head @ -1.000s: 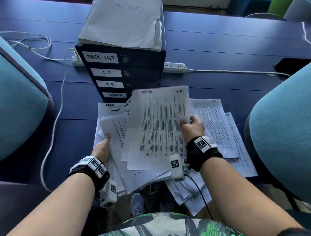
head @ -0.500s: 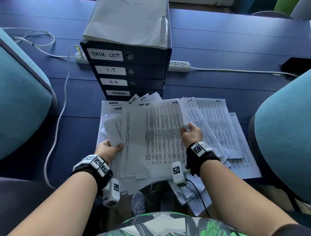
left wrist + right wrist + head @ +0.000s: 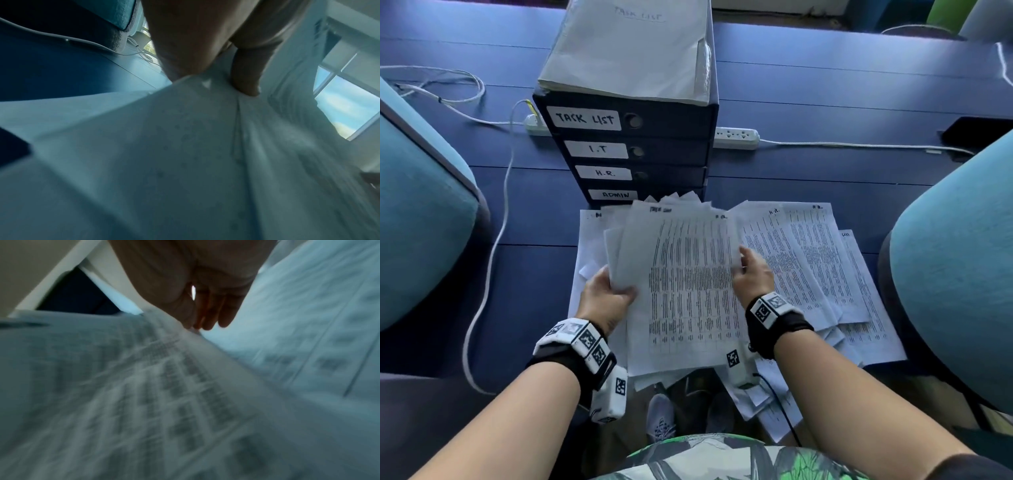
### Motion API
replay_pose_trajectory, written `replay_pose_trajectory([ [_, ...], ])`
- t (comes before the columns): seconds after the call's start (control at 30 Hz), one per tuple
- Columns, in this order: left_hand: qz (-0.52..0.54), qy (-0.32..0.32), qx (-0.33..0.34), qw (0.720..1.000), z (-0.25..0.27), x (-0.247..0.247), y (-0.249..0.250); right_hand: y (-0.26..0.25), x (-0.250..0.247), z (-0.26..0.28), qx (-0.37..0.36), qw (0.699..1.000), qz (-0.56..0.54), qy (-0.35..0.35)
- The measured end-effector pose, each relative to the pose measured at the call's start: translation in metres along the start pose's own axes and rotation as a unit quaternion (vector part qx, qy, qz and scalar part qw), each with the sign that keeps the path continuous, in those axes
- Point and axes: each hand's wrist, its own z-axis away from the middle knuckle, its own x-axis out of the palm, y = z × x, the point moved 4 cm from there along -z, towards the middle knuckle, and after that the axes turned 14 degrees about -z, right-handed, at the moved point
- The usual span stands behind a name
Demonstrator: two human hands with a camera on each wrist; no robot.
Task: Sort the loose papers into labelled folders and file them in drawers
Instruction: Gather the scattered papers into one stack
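Observation:
A bundle of printed sheets [image 3: 685,284] is lifted over the loose papers [image 3: 811,263] spread on the blue table [image 3: 825,178]. My left hand [image 3: 607,293] grips the bundle's left edge, thumb on top; the left wrist view shows the thumb [image 3: 244,78] pressing the paper [image 3: 164,146]. My right hand [image 3: 751,274] pinches the bundle's right edge, with its fingers [image 3: 207,316] on the blurred sheet [image 3: 144,394]. Behind stands a dark drawer unit [image 3: 671,150] labelled TASK LIST, I.T, H.R., ADMIN, all drawers closed. A grey folder [image 3: 633,48] marked TASK LIST lies on top.
Teal chairs stand at the left [image 3: 417,219] and the right [image 3: 955,267]. A white power strip [image 3: 736,137] and cables [image 3: 493,240] lie on the table behind and left of the drawers. A dark phone [image 3: 979,130] sits at far right. Some sheets overhang the near table edge.
The raised bundle came down toward the table and shifted left. My left hand moved from under the sheets to clasp their left edge; my right hand stayed on the right edge.

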Motion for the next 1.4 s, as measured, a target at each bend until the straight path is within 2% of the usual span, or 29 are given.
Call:
replay_pose_trajectory([
  [0.1,0.086,-0.004,-0.016,0.996,-0.003,-0.002,0.012,0.015,-0.035,-0.016,0.026,0.995,0.069,0.069],
  [0.2,0.032,-0.016,-0.035,0.999,-0.011,0.004,0.004,0.033,-0.068,-0.025,0.096,0.978,0.139,0.120],
  [0.33,-0.070,-0.051,-0.063,0.994,-0.012,0.017,-0.016,0.054,-0.088,-0.028,0.181,0.963,0.163,0.119],
  [0.43,-0.058,-0.054,-0.083,0.993,-0.010,0.018,-0.016,0.058,-0.087,-0.027,0.178,0.961,0.188,0.098],
  [0.53,-0.036,-0.057,-0.089,0.994,-0.010,0.018,-0.013,0.049,-0.085,-0.025,0.090,0.971,0.183,0.121],
  [0.63,-0.026,-0.059,-0.087,0.994,-0.008,0.018,-0.012,0.035,-0.092,-0.020,-0.009,0.973,0.101,0.206],
  [0.7,-0.018,-0.052,-0.087,0.995,-0.008,0.017,-0.013,0.017,-0.101,-0.016,-0.096,0.951,0.036,0.292],
  [0.77,-0.008,-0.051,-0.097,0.994,-0.010,0.017,-0.016,-0.008,-0.107,-0.013,-0.227,0.916,-0.014,0.329],
  [0.83,-0.007,-0.061,-0.107,0.992,-0.010,0.017,-0.016,-0.034,-0.109,-0.008,-0.322,0.893,-0.054,0.309],
  [0.87,-0.014,-0.067,-0.108,0.992,-0.010,0.017,-0.016,-0.045,-0.109,-0.006,-0.346,0.887,-0.076,0.295],
  [0.93,-0.022,-0.072,-0.112,0.991,-0.010,0.017,-0.016,-0.064,-0.107,-0.002,-0.346,0.888,-0.126,0.275],
  [1.03,-0.002,-0.068,-0.111,0.991,-0.009,0.018,-0.016,-0.072,-0.092,-0.002,-0.293,0.910,-0.163,0.244],
  [1.07,0.004,-0.064,-0.116,0.991,-0.009,0.018,-0.017,-0.067,-0.083,-0.004,-0.262,0.928,-0.156,0.213],
  [1.13,0.031,-0.056,-0.114,0.991,-0.010,0.018,-0.019,-0.045,-0.059,-0.008,-0.147,0.978,-0.105,0.107],
  [1.17,0.048,-0.055,-0.107,0.992,-0.010,0.017,-0.016,-0.033,-0.047,-0.007,-0.094,0.992,-0.058,0.061],
  [1.23,0.063,-0.057,-0.119,0.989,-0.015,0.017,-0.019,-0.009,-0.028,0.001,-0.026,0.999,0.027,0.004],
  [1.3,0.047,-0.068,-0.145,0.986,-0.017,0.016,-0.022,0.009,-0.011,0.012,0.021,0.997,0.060,-0.032],
  [1.4,0.008,-0.053,-0.140,0.989,-0.010,0.016,-0.018,0.017,0.007,0.024,0.035,0.993,0.082,-0.073],
])
